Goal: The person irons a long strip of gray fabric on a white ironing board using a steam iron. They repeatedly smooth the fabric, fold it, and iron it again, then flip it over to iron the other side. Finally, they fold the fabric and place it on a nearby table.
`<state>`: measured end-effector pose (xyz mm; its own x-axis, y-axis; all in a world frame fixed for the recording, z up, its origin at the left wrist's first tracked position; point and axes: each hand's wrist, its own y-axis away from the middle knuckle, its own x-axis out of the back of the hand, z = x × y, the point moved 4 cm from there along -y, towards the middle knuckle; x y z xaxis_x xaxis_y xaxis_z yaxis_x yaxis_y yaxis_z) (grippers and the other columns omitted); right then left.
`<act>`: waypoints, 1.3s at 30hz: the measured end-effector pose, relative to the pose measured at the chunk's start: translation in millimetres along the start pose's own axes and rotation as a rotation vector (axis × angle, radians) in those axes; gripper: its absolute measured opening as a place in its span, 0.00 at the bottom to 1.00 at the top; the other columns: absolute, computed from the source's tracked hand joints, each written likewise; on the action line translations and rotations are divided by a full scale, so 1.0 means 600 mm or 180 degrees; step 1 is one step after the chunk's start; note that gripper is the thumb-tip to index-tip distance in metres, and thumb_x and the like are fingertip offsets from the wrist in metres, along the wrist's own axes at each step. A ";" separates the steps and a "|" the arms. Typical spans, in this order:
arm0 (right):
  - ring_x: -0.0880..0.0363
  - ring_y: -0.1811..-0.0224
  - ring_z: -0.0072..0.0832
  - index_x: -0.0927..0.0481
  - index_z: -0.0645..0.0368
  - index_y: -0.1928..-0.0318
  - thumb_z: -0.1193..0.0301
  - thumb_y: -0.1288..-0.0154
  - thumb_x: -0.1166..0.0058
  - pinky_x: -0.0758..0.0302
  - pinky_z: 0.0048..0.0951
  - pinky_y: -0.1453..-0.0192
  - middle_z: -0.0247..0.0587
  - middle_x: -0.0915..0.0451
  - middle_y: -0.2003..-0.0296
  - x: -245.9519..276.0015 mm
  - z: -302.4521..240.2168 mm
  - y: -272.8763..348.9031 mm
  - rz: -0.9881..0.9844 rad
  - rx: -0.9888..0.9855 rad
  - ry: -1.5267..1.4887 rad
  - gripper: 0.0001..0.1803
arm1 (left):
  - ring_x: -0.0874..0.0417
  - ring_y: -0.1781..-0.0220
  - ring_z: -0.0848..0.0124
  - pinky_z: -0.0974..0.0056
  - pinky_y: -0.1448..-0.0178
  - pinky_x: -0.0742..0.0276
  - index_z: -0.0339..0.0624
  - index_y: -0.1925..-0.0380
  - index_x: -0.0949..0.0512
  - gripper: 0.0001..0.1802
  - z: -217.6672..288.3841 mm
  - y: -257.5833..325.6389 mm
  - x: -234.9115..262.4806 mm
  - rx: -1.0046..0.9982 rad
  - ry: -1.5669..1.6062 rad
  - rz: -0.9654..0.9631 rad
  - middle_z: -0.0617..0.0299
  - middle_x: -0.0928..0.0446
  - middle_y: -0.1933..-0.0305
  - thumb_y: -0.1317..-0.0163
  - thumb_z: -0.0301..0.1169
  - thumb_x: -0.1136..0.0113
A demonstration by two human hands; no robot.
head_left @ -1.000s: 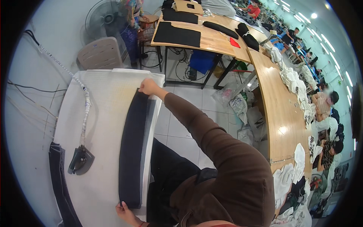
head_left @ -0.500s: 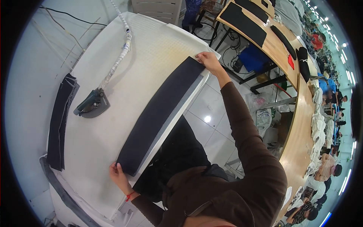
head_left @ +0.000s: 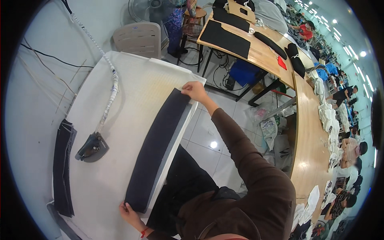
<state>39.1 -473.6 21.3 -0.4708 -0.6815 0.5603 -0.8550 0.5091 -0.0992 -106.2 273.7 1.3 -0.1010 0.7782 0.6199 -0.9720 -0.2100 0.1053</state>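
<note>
A long dark navy fabric strip [head_left: 158, 146] lies along the near edge of the white padded ironing table [head_left: 108, 196], with a greyish layer showing along its near side. My left hand [head_left: 132, 216] pinches the strip's lower left corner between thumb and fingers. At the opposite, far end, my right hand [head_left: 194, 91] grips the other corner, fingers closed on the cloth. A steam iron [head_left: 93, 149] rests on the table left of the strip, its white-wrapped hose [head_left: 109, 104] running up and away. Further left lies a stack of dark fabric pieces [head_left: 63, 168].
A wooden table [head_left: 260, 52] with black cut pieces stands at the far right, joined by another long table [head_left: 310, 160] carrying white garments. A beige plastic chair [head_left: 138, 40] and a fan [head_left: 150, 8] are behind the ironing table. Several people work at the right.
The view has shifted, so the table and iron appear lower in the picture. Both my hands keep hold of the strip's ends, and the strip lies much as before.
</note>
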 end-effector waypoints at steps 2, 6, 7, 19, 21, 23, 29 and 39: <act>0.05 0.62 0.30 0.07 0.65 0.45 0.76 0.29 0.21 0.07 0.34 0.54 0.45 0.06 0.62 0.012 0.019 -0.006 0.0340 -0.0442 -0.0611 0.15 | 0.12 0.48 0.62 0.57 0.37 0.16 0.27 0.37 0.17 0.16 0.000 0.003 -0.003 -0.0092 0.0084 0.0064 0.49 0.11 0.47 0.13 0.30 0.39; 0.04 0.62 0.33 0.09 0.72 0.48 0.79 0.23 0.28 0.04 0.33 0.57 0.48 0.06 0.60 0.051 0.059 0.006 0.0960 -0.1068 -0.1646 0.09 | 0.12 0.49 0.65 0.59 0.39 0.17 0.28 0.38 0.17 0.14 -0.004 0.006 -0.006 -0.0113 0.0349 0.0093 0.52 0.11 0.49 0.13 0.29 0.38; 0.04 0.62 0.34 0.10 0.74 0.48 0.80 0.22 0.30 0.03 0.33 0.57 0.48 0.06 0.59 0.068 0.069 0.016 0.1222 -0.1167 -0.1645 0.08 | 0.12 0.49 0.64 0.58 0.38 0.17 0.27 0.37 0.18 0.15 -0.006 0.006 -0.007 -0.0104 0.0315 0.0093 0.51 0.11 0.48 0.13 0.29 0.38; 0.10 0.32 0.57 0.10 0.59 0.37 0.73 0.23 0.35 0.14 0.50 0.27 0.64 0.09 0.39 0.210 0.084 0.121 0.1058 -0.0678 0.2570 0.18 | 0.08 0.46 0.61 0.59 0.41 0.13 0.28 0.35 0.19 0.19 -0.009 0.008 -0.008 0.0368 0.0560 0.0270 0.42 0.11 0.44 0.13 0.33 0.33; 0.06 0.38 0.52 0.08 0.61 0.41 0.71 0.23 0.33 0.12 0.45 0.33 0.61 0.07 0.44 0.175 0.039 0.103 0.0953 0.0140 0.1492 0.15 | 0.09 0.48 0.63 0.59 0.43 0.14 0.29 0.37 0.18 0.18 -0.004 0.013 -0.011 0.0534 0.0645 0.0293 0.44 0.11 0.45 0.13 0.34 0.33; 0.03 0.45 0.49 0.07 0.63 0.44 0.69 0.23 0.31 0.10 0.43 0.38 0.58 0.05 0.49 0.123 -0.004 0.075 0.0683 0.0595 0.0587 0.13 | 0.11 0.50 0.66 0.60 0.44 0.15 0.30 0.39 0.17 0.17 0.010 0.012 -0.020 0.0328 0.0959 0.0132 0.48 0.11 0.48 0.13 0.35 0.33; 0.04 0.54 0.52 0.05 0.62 0.54 0.59 0.31 0.22 0.10 0.48 0.46 0.55 0.04 0.58 -0.046 -0.048 -0.029 0.0177 0.0244 0.0807 0.18 | 0.20 0.56 0.72 0.63 0.47 0.20 0.34 0.46 0.15 0.12 0.022 -0.004 -0.011 0.0090 0.0094 0.0075 0.61 0.17 0.59 0.12 0.34 0.36; 0.06 0.61 0.38 0.06 0.61 0.56 0.67 0.35 0.20 0.12 0.40 0.53 0.44 0.06 0.65 -0.072 -0.016 -0.091 -0.0151 -0.0018 0.0834 0.13 | 0.14 0.53 0.63 0.59 0.45 0.17 0.36 0.54 0.12 0.10 0.020 -0.020 0.015 -0.0221 -0.0210 0.0069 0.53 0.17 0.48 0.19 0.33 0.29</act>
<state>108.1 -467.0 10.5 -0.3573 -0.5457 0.7580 -0.8732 0.4832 -0.0637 -93.2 276.2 14.8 -0.1102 0.7328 0.6714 -0.9823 -0.1830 0.0385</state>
